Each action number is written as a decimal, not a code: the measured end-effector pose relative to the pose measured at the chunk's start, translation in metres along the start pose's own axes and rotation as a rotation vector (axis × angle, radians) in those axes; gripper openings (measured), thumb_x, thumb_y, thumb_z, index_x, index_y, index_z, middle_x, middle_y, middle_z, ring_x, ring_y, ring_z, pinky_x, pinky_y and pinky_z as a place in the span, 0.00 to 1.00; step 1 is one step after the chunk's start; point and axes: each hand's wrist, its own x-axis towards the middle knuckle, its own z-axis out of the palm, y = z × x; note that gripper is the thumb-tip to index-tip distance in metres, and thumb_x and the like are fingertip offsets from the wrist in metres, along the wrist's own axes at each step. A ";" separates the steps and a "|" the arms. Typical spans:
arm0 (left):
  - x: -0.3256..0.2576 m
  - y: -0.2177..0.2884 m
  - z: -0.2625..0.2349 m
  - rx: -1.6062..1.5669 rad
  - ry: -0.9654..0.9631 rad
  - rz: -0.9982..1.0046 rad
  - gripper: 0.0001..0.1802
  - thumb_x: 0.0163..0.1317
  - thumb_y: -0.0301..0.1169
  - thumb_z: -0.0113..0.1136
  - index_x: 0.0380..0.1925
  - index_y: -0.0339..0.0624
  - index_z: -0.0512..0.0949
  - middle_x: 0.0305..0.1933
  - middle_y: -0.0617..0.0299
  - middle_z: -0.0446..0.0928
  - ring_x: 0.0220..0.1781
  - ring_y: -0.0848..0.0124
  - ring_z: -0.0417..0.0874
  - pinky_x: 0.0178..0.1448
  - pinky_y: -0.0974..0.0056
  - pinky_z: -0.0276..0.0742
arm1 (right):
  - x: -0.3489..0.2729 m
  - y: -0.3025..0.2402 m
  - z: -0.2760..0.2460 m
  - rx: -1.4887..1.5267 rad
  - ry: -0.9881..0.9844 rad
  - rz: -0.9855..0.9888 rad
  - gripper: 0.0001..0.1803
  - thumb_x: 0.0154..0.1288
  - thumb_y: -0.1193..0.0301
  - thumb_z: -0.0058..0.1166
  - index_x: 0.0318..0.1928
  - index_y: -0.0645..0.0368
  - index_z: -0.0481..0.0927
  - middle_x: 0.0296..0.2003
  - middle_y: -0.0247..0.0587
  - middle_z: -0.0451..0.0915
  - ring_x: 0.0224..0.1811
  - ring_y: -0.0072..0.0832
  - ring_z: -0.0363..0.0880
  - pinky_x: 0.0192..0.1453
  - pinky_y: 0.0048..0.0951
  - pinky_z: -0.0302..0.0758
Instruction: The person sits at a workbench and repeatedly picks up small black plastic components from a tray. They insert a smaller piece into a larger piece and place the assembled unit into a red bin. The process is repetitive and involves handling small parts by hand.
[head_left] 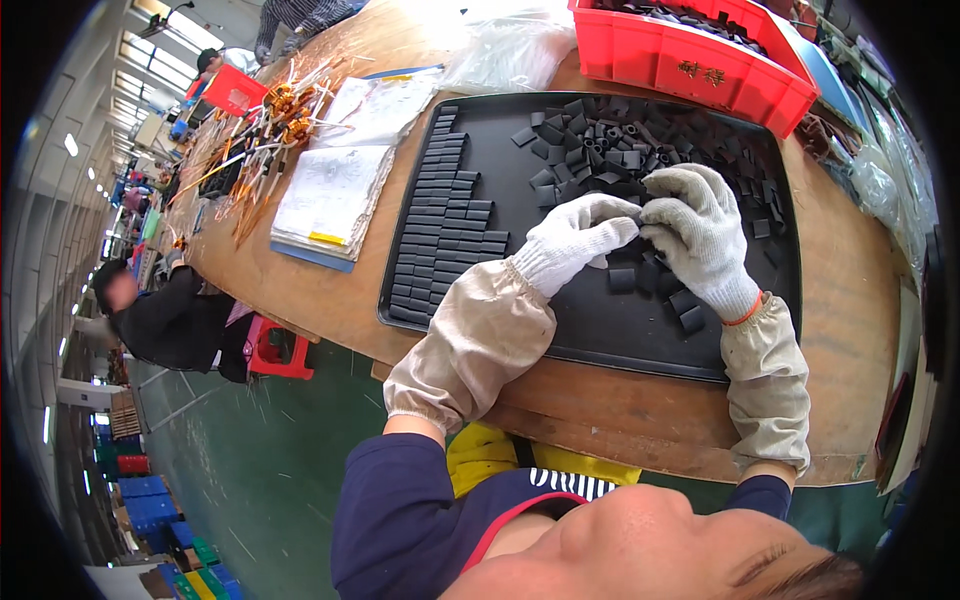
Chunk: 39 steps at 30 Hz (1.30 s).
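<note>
1. Both left hand [582,238] and right hand [702,232], gloved, meet at the fingertips above the black tray [620,337]; whether they grip a piece, I cannot tell.
2. Loose black tubes [631,160] heap toward the tray's far-right corner.
3. Black tube rows [437,245] line its left edge.
4. Red plastic bin [640,60] stands beyond its far edge.

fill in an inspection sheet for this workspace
Surface: wooden table, dark tray on it.
Work items: black tubes in rows at the tray's left; loose black pieces heaped toward its upper right.
Clutter: open papers, clear plastic, red bin of dark pieces.
Hands: left hand and right hand gloved, close together over the tray; grip unclear.
Cables: wire-like strands and copper-coloured coils piled at the table's far left.
Surroundings: darkly dressed person, red stool, green floor.
</note>
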 end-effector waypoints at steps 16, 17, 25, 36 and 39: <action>0.070 0.044 -0.236 1.500 0.449 -0.098 0.17 0.68 0.42 0.63 0.55 0.58 0.84 0.56 0.48 0.83 0.64 0.52 0.78 0.67 0.50 0.73 | -0.001 0.007 0.001 -0.127 0.007 -0.035 0.19 0.50 0.71 0.71 0.45 0.48 0.84 0.48 0.31 0.80 0.55 0.37 0.78 0.60 0.41 0.74; 0.077 0.036 -0.245 1.486 0.438 -0.098 0.16 0.68 0.41 0.63 0.54 0.59 0.85 0.55 0.49 0.82 0.63 0.51 0.78 0.67 0.51 0.73 | -0.001 0.010 0.001 -0.129 0.002 -0.031 0.19 0.50 0.71 0.71 0.45 0.48 0.84 0.48 0.31 0.81 0.55 0.37 0.78 0.60 0.41 0.74; 0.102 0.011 -0.279 1.710 0.305 -0.126 0.14 0.68 0.36 0.63 0.52 0.63 0.86 0.57 0.55 0.81 0.60 0.54 0.81 0.63 0.54 0.77 | -0.006 0.017 0.006 -0.133 -0.041 -0.022 0.16 0.52 0.72 0.70 0.43 0.48 0.84 0.48 0.30 0.81 0.55 0.35 0.78 0.61 0.41 0.74; 0.041 0.041 -0.138 -0.460 0.094 -0.035 0.39 0.70 0.61 0.56 0.63 0.37 0.73 0.46 0.55 0.79 0.31 0.74 0.77 0.38 0.71 0.81 | -0.009 0.024 0.004 -0.135 0.004 0.071 0.16 0.55 0.70 0.69 0.45 0.49 0.85 0.48 0.31 0.82 0.55 0.38 0.79 0.60 0.41 0.75; 0.004 0.040 -0.059 -0.640 0.077 -0.069 0.41 0.67 0.63 0.57 0.64 0.37 0.72 0.41 0.55 0.80 0.33 0.69 0.79 0.39 0.70 0.81 | -0.004 0.009 0.011 -0.032 0.068 0.084 0.17 0.54 0.69 0.70 0.47 0.49 0.84 0.48 0.34 0.83 0.53 0.41 0.80 0.58 0.42 0.75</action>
